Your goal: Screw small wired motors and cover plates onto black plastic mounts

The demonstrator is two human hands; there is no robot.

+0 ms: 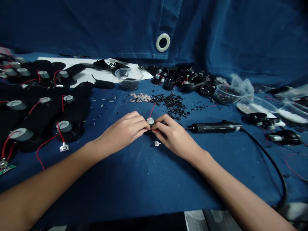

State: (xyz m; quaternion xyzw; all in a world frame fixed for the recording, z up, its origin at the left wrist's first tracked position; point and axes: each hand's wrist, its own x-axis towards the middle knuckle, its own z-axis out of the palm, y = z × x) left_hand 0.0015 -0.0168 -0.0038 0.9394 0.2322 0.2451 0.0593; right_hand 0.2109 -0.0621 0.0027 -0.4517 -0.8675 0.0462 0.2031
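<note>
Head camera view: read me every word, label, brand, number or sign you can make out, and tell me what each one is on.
No text can be read clearly in this view.
The small round part with a red wire: no legible marking.
The corded electric screwdriver: a pale band near the cable end, too small or blurred to read.
The small green circuit board: any print is too small and blurred to read.

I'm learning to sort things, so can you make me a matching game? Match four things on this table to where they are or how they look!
Things:
1. clear plastic cup
2. silver bits
3. corded black tool
4. pale ring eyelet

How or where:
A. lying beside the right hand
B. set in the hanging blue cloth
C. holding black bits
D. heaped in a small pile

Pairs: 1C, 2D, 3A, 4B
</note>
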